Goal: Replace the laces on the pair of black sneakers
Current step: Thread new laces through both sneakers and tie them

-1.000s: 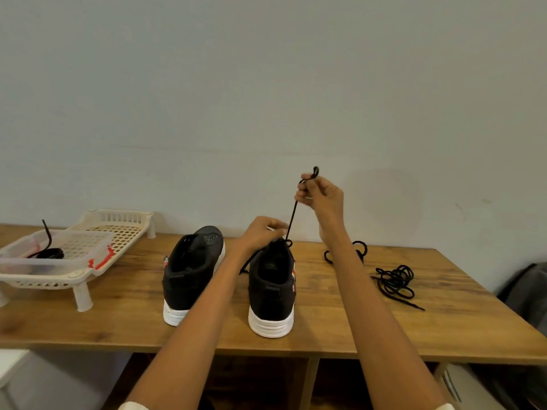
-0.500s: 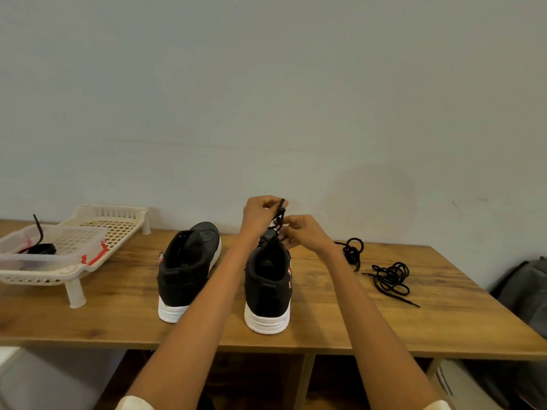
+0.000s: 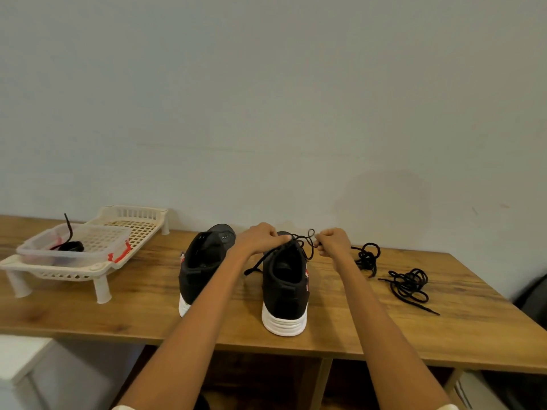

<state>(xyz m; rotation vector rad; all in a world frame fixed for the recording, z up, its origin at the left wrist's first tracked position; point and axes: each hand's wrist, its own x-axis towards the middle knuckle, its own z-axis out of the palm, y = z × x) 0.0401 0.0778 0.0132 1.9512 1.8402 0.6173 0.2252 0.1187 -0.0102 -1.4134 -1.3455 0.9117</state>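
Observation:
Two black sneakers with white soles stand heel-toward-me on the wooden table (image 3: pixel 340 329). The left sneaker (image 3: pixel 204 261) shows no lace. Over the tongue of the right sneaker (image 3: pixel 285 288) both hands work a black lace (image 3: pixel 305 244). My left hand (image 3: pixel 263 236) pinches the lace at the shoe's top; one lace end trails down left of the shoe. My right hand (image 3: pixel 333 242) pinches a small loop of the same lace just right of the shoe.
Two loose black laces lie right of the shoes: a knotted bundle (image 3: pixel 368 257) and a tangled one (image 3: pixel 410 285). A cream plastic rack (image 3: pixel 97 270) at the left carries a clear box (image 3: pixel 38 253) with another black lace (image 3: pixel 69 245). A wall stands behind.
My right hand came down from a raised pull above the shoe to the shoe's top, then moved slightly right. Both hands now hold the lace low and apart.

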